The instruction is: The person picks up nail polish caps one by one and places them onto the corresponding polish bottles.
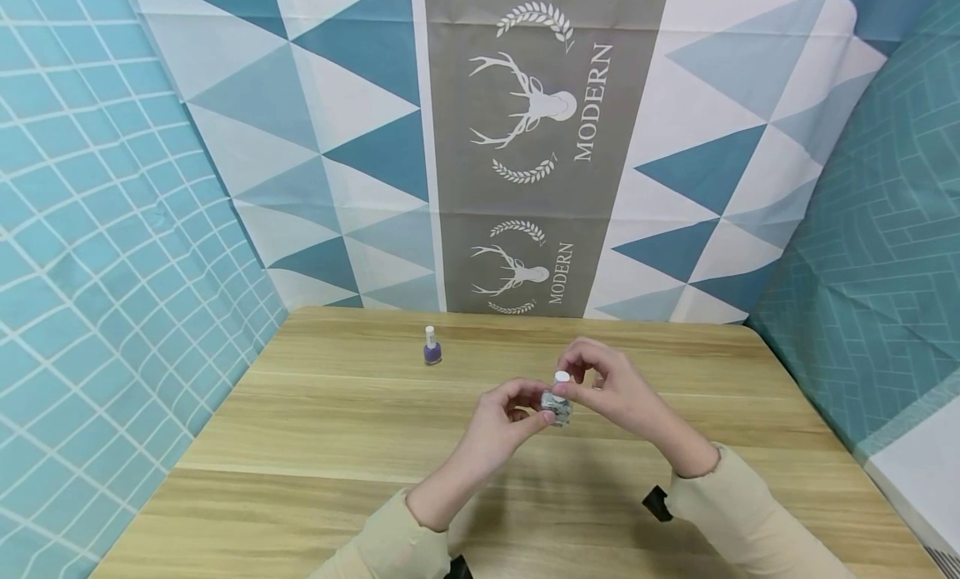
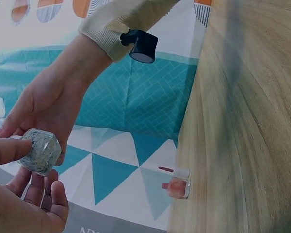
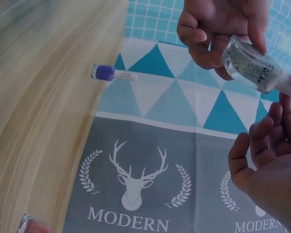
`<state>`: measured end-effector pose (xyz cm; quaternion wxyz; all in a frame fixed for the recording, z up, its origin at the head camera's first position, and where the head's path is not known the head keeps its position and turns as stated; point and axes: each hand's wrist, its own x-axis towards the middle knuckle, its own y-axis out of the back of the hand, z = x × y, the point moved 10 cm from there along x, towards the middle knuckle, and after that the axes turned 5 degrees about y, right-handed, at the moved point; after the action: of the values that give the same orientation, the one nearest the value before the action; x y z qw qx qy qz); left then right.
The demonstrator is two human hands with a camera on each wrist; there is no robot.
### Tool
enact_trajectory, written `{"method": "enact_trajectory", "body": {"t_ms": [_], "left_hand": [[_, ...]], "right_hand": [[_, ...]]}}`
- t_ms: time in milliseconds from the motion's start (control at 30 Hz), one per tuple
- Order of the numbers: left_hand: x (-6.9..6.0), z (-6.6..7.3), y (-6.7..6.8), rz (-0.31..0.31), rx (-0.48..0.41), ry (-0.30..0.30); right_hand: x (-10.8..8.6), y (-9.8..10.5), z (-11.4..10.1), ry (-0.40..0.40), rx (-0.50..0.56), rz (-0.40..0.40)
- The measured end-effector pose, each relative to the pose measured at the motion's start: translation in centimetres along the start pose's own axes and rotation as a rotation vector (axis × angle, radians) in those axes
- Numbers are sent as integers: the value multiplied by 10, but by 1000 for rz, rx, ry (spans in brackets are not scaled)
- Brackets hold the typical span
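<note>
A nail polish bottle (image 1: 557,409) of clear, speckled polish with a white cap (image 1: 562,378) is held above the table between both hands. My left hand (image 1: 504,416) pinches the glass body between thumb and fingers. My right hand (image 1: 611,387) pinches the white cap from the other side. In the right wrist view the bottle (image 3: 252,65) is tilted, and the cap (image 3: 287,85) sits on its neck. Dark flecks show through the glass. The left wrist view shows the bottle's base (image 2: 42,151) facing the camera.
A purple nail polish bottle (image 1: 432,352) stands upright toward the back left of the wooden table (image 1: 337,429). A pink nail polish bottle (image 2: 178,188) stands farther back, mostly hidden by my right hand in the head view. Patterned cloths (image 1: 360,146) hang around the table.
</note>
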<state>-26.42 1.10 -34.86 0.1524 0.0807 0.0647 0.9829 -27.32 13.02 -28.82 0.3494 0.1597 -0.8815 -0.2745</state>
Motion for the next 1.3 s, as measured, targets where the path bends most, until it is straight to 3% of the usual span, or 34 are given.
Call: {"method": "enact_trajectory", "body": {"t_ms": [233,533,667,1067,1300], "left_hand": [[1,-1,0,-4,12,11],[2,-5,2,6,23,26],[2,-5,2,3,31,23],[2,-5,2,4,40,20],[3,-4,3,9,40,12]], "right_hand": [[0,-1,-1,26,11,-1],[-2,-6,-11,143,94,-81],[-3,-7,-11,151,120,-98],[-2,-2,-11,164,72,-35],[4,5,-36,138,30,30]]}}
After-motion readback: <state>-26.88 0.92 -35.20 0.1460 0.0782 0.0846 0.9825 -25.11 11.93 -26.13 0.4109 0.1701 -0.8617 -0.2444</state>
